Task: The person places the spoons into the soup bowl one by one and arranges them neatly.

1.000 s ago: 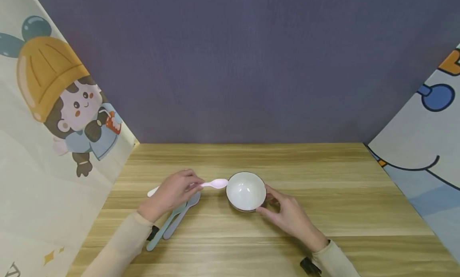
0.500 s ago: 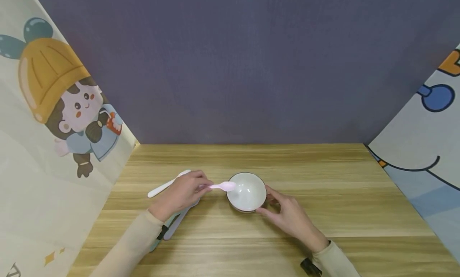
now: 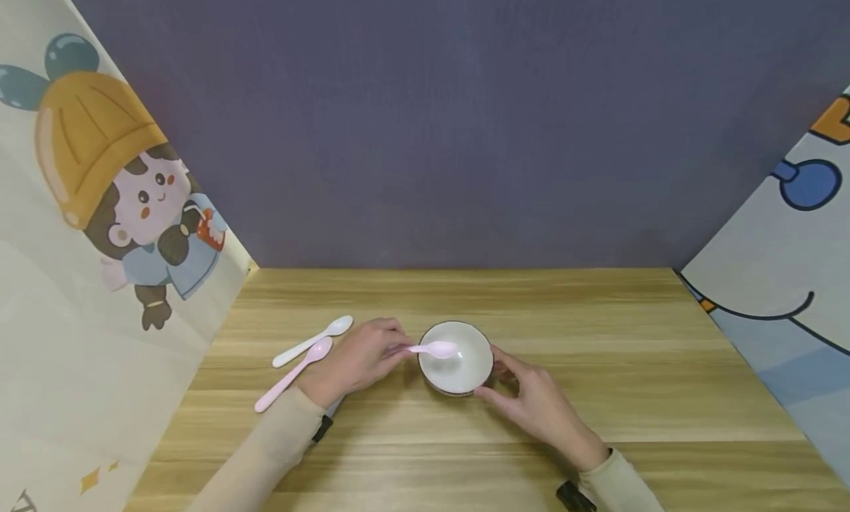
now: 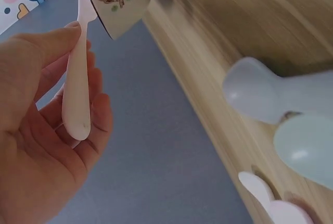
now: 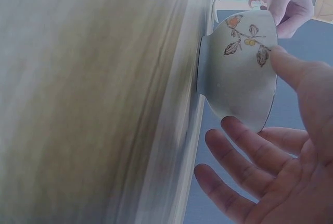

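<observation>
Pink spoon (image 3: 440, 350) now farther over bowl (image 3: 454, 375)

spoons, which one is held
The pink spoon over the bowl, pinched by the left hand; the others, including another pink one, lie on the table.

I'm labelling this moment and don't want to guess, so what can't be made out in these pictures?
Head view: most of the handle of the held pink spoon, covered by the left hand.
Left wrist view: part of that spoon's scoop, behind the bowl.
Left wrist view: handle ends of the grey spoon and green spoon, cut off by the right edge.
Right wrist view: the bowl's inside, hidden by its wall.
</observation>
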The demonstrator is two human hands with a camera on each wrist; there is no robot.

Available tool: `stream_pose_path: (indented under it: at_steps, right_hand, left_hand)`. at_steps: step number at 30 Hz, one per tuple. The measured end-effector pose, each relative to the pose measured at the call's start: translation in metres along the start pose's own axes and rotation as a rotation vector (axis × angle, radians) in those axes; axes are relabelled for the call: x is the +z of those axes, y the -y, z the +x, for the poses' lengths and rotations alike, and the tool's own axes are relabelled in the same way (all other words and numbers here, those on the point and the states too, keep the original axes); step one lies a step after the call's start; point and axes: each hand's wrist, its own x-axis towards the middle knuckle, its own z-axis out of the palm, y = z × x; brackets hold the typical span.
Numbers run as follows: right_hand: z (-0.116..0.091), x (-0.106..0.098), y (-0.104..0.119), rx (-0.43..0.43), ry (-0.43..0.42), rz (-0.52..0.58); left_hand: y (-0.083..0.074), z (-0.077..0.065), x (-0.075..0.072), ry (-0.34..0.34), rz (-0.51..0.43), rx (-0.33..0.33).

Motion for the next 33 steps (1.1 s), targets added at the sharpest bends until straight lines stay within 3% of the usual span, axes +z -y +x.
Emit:
stream_pose_path:
  at_steps: [18, 33]
  right_hand:
    - [0.000, 0.001, 0.001, 0.012, -0.026, -0.043]
    - [0.000, 0.000, 0.001, 0.020, -0.002, -0.012]
  left_hand:
    - [-0.008, 0.010, 0.007, 0.084, -0.024, -0.013]
    - [-0.008, 0.019, 0.015, 0.133, -0.114, -0.046]
